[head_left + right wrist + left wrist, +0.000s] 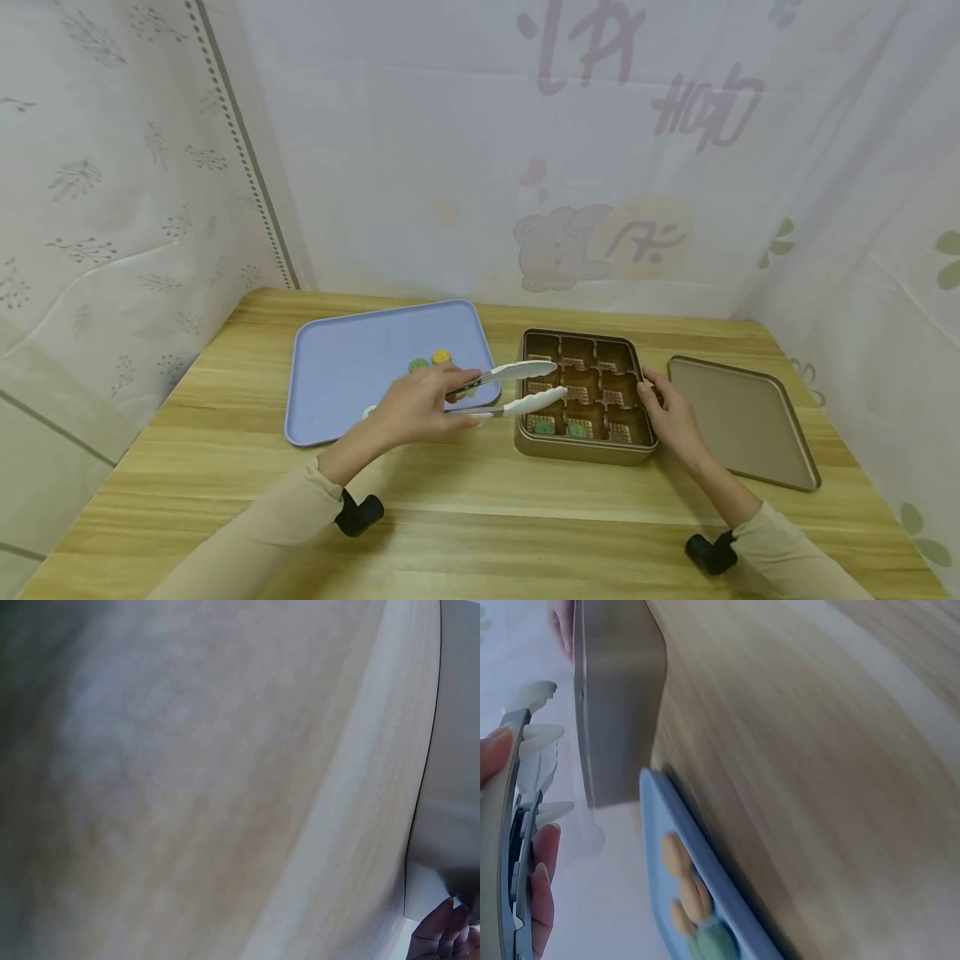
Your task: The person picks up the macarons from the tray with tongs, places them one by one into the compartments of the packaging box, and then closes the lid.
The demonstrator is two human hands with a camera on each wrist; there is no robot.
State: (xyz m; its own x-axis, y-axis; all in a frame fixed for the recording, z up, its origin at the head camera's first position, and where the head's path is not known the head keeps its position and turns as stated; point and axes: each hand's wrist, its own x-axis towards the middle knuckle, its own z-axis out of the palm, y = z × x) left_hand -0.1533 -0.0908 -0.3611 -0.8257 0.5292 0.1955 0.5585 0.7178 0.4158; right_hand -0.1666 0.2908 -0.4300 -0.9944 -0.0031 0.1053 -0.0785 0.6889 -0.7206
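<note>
My left hand [420,408] grips white-tipped metal tongs [517,387], their tips spread apart over the left side of a gold compartment tin [585,450]. Nothing shows between the tips. Two round cookies [558,427] lie in the tin's front compartments. My right hand [667,412] holds the tin's right rim with curled fingers. On the blue tray [352,375] left of the tin sit a few round cookies [430,361], green and yellow. The left wrist view shows the tongs [525,787], the tin's side [619,697] and the cookies [690,900] on the tray [675,817].
The tin's gold lid [742,421] lies flat on the wooden table [480,517] right of the tin. White patterned curtains close off the back and both sides. The right wrist view shows blurred table wood and fingertips [442,934].
</note>
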